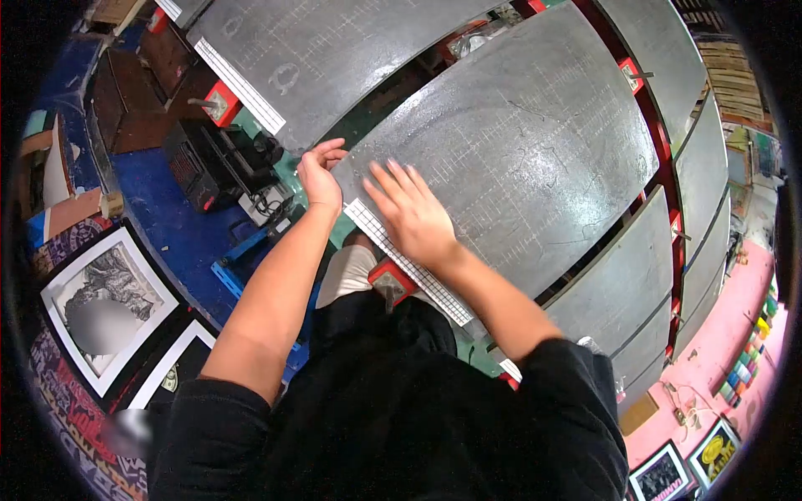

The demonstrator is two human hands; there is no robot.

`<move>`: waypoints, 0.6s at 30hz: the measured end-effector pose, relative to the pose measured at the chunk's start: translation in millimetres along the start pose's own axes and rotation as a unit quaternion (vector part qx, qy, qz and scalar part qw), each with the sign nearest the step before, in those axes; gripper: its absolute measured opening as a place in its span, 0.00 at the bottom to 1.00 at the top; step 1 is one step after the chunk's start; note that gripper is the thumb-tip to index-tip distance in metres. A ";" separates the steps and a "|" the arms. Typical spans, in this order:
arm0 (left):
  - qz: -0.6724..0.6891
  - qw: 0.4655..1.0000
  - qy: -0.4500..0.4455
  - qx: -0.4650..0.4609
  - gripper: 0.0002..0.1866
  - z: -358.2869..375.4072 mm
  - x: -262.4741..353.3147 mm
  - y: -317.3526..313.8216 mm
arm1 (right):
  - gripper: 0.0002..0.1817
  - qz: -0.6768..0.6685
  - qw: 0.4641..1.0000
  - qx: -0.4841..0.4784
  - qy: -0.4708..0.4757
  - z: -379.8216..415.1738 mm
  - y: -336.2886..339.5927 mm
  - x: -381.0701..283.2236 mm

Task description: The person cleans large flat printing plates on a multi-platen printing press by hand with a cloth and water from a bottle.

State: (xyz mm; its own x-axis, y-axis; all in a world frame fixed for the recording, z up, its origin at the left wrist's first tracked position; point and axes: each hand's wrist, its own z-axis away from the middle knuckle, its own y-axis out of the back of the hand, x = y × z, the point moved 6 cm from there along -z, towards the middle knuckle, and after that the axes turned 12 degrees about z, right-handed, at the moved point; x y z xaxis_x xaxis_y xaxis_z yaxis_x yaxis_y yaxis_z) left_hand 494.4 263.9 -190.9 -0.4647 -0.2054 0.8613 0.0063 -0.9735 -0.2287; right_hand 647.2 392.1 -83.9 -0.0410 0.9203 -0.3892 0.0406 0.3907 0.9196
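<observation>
A grey flat printing board [535, 142] with faint grid marks and a shiny, smeared surface lies in front of me. My right hand [411, 215] rests palm down on its near left part, fingers stretched and slightly blurred. At the board's left corner is my left hand [320, 177], upright and cupped beside the edge, its fingers bent but apart. I see nothing held in either hand. A white gridded strip [409, 265] runs along the near edge, partly under my right wrist. Below it sits a red bracket [391, 282] with a metal lever.
Similar boards stand alongside, one at upper left [326, 50] and others at right [614, 275], with dark gaps between. A black machine [219, 163] stands on the blue floor at left. Framed pictures [109, 305] lean at lower left.
</observation>
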 end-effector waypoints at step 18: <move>-0.187 0.978 -0.080 0.049 0.29 5.7 18.3 -4.9 | 0.22 0.191 0.950 0.125 -0.212 42.5 72.0 155.8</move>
State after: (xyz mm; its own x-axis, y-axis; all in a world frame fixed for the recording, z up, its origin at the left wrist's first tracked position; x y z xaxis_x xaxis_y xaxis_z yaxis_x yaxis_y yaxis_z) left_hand 490.9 264.3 -171.4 -0.3070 0.1615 0.9379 -0.0494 -0.9869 0.1537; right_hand 686.2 564.5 -80.6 0.4279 0.9015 -0.0647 0.2101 -0.0296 0.9772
